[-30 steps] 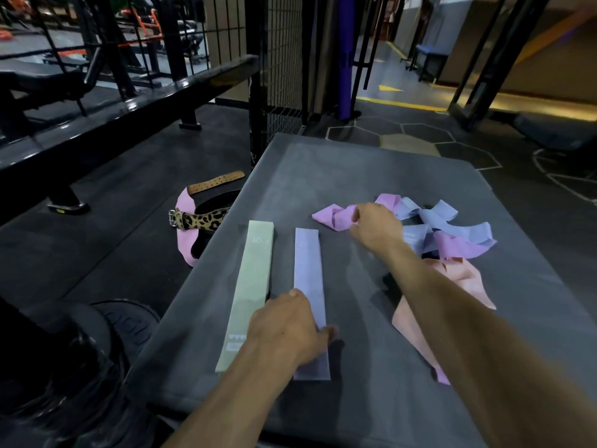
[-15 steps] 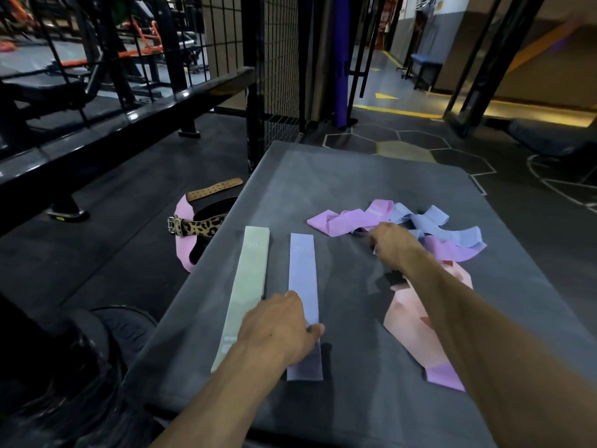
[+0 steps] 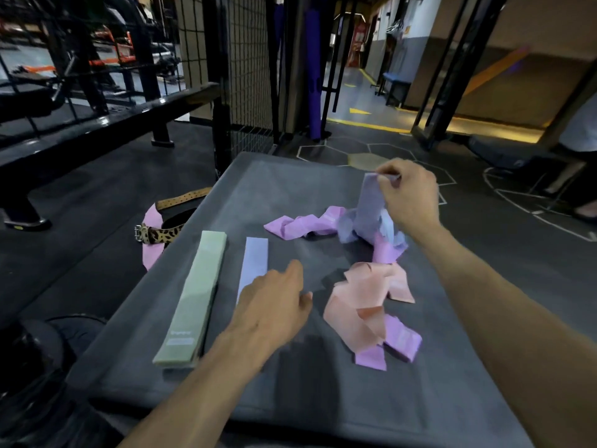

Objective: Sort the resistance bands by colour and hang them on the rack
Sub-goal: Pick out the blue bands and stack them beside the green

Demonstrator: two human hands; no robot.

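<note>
The right hand (image 3: 410, 195) pinched the top end of a lavender-blue elastic resistance band (image 3: 370, 205), lifted at two o'clock on the dark grey padded bench (image 3: 323, 399), its lower part caught among pink bands. The left hand (image 3: 274, 302) hovered, loosely spread, beside the flat lavender band (image 3: 255, 263) at ten o'clock. Drawing it up slowly would probably free it cleanly.

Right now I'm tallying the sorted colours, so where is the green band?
In the head view the green band lies flat at the mat's left edge, beside the flat lilac band, left of the left hand.
</note>
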